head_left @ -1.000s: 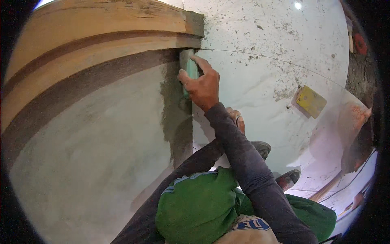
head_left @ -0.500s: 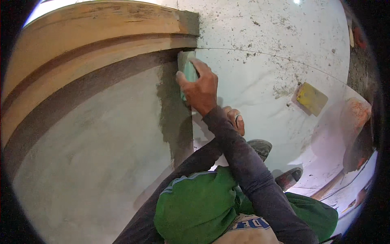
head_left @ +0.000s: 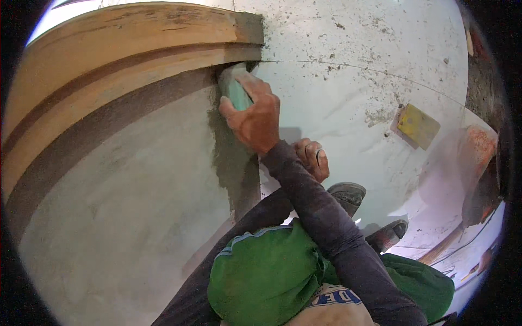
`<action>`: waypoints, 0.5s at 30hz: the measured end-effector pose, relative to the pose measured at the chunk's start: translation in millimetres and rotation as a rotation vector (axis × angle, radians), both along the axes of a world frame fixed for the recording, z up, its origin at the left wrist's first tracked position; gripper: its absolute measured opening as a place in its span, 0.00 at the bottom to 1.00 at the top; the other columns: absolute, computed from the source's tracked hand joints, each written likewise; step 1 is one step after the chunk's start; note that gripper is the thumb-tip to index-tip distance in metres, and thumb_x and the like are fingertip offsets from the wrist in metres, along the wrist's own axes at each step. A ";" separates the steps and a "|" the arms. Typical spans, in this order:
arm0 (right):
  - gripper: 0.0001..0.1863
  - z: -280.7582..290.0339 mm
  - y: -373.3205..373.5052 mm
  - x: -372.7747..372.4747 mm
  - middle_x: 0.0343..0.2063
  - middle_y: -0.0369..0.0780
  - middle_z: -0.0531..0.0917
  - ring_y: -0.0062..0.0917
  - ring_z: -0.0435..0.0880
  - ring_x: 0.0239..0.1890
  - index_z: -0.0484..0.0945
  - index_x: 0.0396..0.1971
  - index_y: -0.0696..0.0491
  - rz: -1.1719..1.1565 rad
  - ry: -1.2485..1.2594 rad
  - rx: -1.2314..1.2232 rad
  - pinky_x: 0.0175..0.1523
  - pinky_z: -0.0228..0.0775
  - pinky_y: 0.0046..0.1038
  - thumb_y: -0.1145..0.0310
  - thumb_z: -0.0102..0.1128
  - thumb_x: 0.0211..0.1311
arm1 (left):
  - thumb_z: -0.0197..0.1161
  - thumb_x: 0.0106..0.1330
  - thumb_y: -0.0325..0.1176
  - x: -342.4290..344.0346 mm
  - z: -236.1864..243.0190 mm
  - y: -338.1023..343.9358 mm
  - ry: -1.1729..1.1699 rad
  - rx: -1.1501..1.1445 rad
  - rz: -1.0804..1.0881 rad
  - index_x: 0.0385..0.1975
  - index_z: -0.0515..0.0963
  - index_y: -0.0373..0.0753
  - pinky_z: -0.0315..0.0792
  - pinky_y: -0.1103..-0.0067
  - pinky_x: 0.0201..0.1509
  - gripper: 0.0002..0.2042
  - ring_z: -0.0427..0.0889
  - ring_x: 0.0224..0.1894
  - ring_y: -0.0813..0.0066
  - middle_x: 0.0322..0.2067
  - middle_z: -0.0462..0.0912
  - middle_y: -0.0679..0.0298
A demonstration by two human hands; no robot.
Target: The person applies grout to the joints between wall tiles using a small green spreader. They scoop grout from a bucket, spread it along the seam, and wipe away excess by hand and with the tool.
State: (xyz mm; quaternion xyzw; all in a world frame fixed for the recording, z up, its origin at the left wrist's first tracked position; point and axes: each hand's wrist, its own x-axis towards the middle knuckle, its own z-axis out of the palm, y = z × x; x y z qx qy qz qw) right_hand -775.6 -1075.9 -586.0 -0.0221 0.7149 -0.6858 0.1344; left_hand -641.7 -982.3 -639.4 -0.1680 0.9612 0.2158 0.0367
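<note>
My right hand [head_left: 254, 120] reaches across over my left forearm, fingers and thumb wrapped round a pale green sponge [head_left: 237, 93]. That sponge presses on a strip of damp, dark grey mortar [head_left: 235, 157], right below the end of a moulded, tan-brown ledge [head_left: 147, 41]. Beside the strip lies a smooth grey plastered surface [head_left: 125, 190]. My left hand [head_left: 312, 158] is closed, its fingers curled, over the white tiled surface near my right wrist. A dark band shows on one of its fingers. Whatever it may hold is hidden.
On the white tiles [head_left: 348, 103], crumbs of mortar are scattered toward the far side. A yellow sponge-like block [head_left: 417, 126] lies to the right. Farther right is an orange-stained dark tool [head_left: 481, 179] with a wooden handle. My dark shoes [head_left: 348, 196] are close by.
My right hand has slid the green sponge a little to the left and tilted it, its top now leaning left under the ledge. The left hand has barely moved.
</note>
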 end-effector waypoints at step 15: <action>0.28 -20.0 15.9 13.0 0.52 0.55 0.85 0.49 0.84 0.55 0.82 0.55 0.61 0.047 -0.008 0.061 0.62 0.76 0.41 0.66 0.74 0.54 | 0.61 0.61 0.36 -0.8 -4.9 4.8 0.149 0.025 0.057 0.46 0.75 0.39 0.66 0.52 0.46 0.15 0.77 0.40 0.47 0.37 0.77 0.50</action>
